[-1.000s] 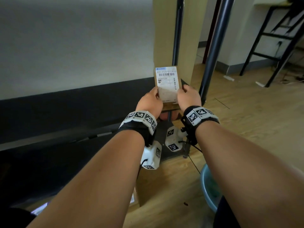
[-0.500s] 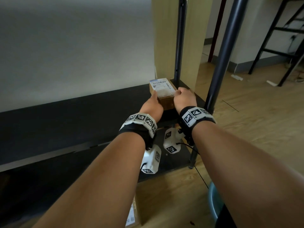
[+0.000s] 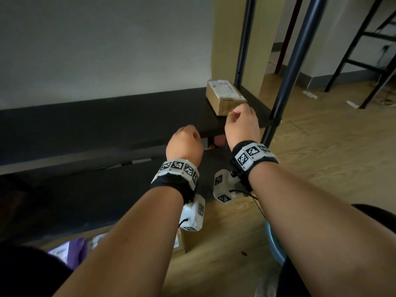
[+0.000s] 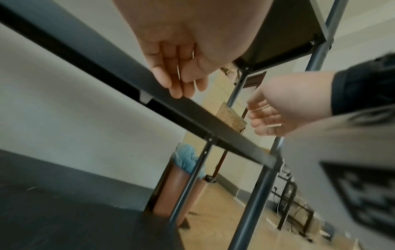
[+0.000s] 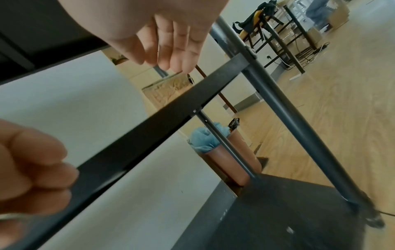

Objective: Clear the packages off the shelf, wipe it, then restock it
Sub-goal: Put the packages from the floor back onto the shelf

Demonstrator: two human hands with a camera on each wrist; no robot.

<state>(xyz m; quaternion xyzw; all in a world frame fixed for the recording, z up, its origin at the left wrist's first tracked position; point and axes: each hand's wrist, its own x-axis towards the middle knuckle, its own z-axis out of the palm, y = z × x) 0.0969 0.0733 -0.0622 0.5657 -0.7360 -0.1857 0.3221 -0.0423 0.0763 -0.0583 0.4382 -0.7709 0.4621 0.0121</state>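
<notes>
Both hands hung empty, left hand (image 3: 184, 144) and right hand (image 3: 242, 123) loosely curled; box (image 3: 225, 96) sat upper-centre on shelf (image 3: 128, 116); next package belonged flush beside it

We see a tan cardboard box (image 3: 225, 99) with a white printed label, sitting upper centre on a black shelf (image 3: 107, 116). Our wristbands (image 3: 177, 170) are black with white blocks of black square markers. At lower right, a pale blue basin (image 3: 275, 247) rests on the light wood-grain floor (image 3: 332, 146). A purple package (image 3: 72, 251) shows at lower left.
</notes>
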